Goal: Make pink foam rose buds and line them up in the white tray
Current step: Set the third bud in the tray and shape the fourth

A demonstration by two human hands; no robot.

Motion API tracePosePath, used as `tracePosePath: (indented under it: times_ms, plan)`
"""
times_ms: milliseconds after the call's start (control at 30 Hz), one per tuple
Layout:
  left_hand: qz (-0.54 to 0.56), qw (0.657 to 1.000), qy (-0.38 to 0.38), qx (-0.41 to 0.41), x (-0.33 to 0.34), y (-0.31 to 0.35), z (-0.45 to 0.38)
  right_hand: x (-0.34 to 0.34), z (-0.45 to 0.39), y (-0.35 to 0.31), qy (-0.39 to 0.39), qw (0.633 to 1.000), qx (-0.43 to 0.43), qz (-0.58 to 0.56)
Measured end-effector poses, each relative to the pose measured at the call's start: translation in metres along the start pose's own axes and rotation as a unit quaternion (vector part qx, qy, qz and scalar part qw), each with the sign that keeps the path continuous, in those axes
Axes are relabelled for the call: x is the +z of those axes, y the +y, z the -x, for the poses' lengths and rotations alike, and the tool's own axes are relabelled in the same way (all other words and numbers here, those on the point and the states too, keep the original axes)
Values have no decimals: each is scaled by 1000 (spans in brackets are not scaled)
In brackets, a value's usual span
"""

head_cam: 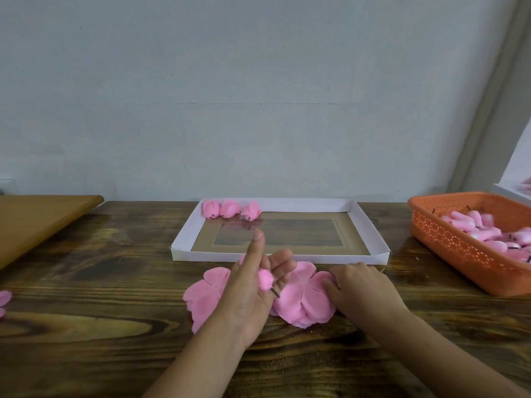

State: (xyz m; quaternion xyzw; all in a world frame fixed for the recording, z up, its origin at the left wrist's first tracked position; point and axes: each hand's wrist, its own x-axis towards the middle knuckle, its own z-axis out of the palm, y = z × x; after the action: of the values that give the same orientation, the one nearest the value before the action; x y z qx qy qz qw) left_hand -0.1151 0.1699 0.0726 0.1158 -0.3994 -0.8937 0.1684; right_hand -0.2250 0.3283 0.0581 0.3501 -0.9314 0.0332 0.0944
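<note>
My left hand [253,285] holds a small pink foam bud core [265,280] with a dark stem end between its fingers, index finger pointing up. Flat pink foam petal sheets [298,300] lie in a loose pile on the table under and beside both hands. My right hand [359,285] pinches the edge of a petal sheet at the pile's right side. Beyond the hands lies the white tray [370,228]. Three finished pink rose buds [230,208] stand in a row in its far left corner.
An orange perforated basket [448,242] with several pink bud cores stands at the right. A wooden board [37,219] lies at the far left, and a pink petal piece [4,300] sits at the left edge. A grey wall rises behind the dark wooden table [115,282].
</note>
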Motion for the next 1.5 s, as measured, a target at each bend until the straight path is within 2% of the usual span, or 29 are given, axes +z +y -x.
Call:
tracePosePath:
  times_ms: [267,467,600,767,933,1067,1367,1500]
  plan:
    - [3,1000,0,-3,1,0,0,0,0,-3,-7,1000,12,21]
    - [5,1000,-9,0,0,0,0,-8,4,-7,41,998,42,-28]
    - [12,1000,-8,-1,0,1,-1,-19,2,-4,50,987,23,-151]
    - [21,1000,-11,-4,-2,1,-2,-31,-2,-5,34,944,41,-327]
    - [17,1000,-5,-4,-3,1,-3,-25,-4,-4,-34,948,64,-311]
    - [24,1000,1,-6,-3,0,-4,-22,-3,-2,-78,926,101,-355]
    - [37,999,9,-10,-4,0,-5,-15,2,-12,-119,919,132,-352]
    - [39,999,9,-5,-4,0,-7,-15,7,-17,-103,927,148,-330]
